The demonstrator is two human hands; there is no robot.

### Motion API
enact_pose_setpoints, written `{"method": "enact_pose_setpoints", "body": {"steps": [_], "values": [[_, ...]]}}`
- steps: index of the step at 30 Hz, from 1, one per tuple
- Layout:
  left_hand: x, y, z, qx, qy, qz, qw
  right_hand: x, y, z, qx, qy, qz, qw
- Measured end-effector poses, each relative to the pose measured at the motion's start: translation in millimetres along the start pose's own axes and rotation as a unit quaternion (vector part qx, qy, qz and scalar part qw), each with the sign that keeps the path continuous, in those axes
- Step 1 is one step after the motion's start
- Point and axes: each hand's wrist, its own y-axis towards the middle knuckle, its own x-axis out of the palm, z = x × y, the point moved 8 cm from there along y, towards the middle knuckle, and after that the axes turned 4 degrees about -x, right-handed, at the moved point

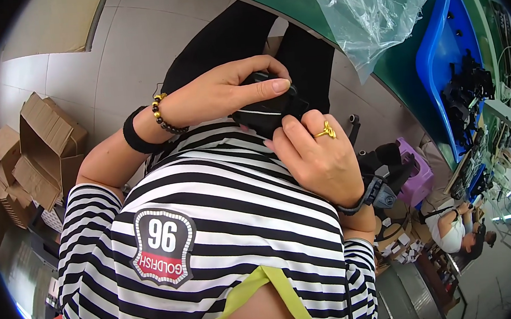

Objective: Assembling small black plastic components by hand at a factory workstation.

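A black, glossy rounded object point(268, 111) with a thin white streak across it is held in front of my striped shirt, over my lap. Its exact kind I cannot make out. My left hand point(225, 92) wraps over its top, with the thumb lying along the upper side and the fingers curled behind. The bent fingers of my right hand point(319, 157) press at its lower right edge; a gold ring sits on one of them. Whether a small part is pinched in the right fingertips is hidden. Dark trousers point(212, 45) lie behind the object.
A green worktable point(394, 77) curves along the right. On it are a clear plastic bag point(370, 13), overhanging the edge, and a blue tray point(431, 53) of black parts. Cardboard boxes point(53, 137) stand at left. A purple stool point(416, 176) and another person point(450, 227) are at right.
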Motion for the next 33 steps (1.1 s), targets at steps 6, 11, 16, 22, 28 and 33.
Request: {"method": "enact_pose_setpoints", "body": {"steps": [6,11,16,22,28,33], "values": [[0,-1,12,0.107,-0.01,0.015,0.994,-15,-8,8,-0.001,0.116,0.152,0.981],[13,-24,43,0.251,0.161,0.073,0.952,-19,-35,45,0.221,0.238,0.252,0.912],[20,-29,45,0.269,0.191,0.093,0.939,31,-53,46,0.28,0.505,0.179,0.797],[11,-14,9,0.08,-0.003,0.052,0.995,46,-50,56,0.305,0.598,0.159,0.724],[10,-12,2,0.026,-0.01,0.018,0.999,54,-40,61,0.293,0.613,0.14,0.72],[8,-11,-2,0.034,0.003,0.04,0.999,61,-36,61,0.296,0.648,0.165,0.682]]}}
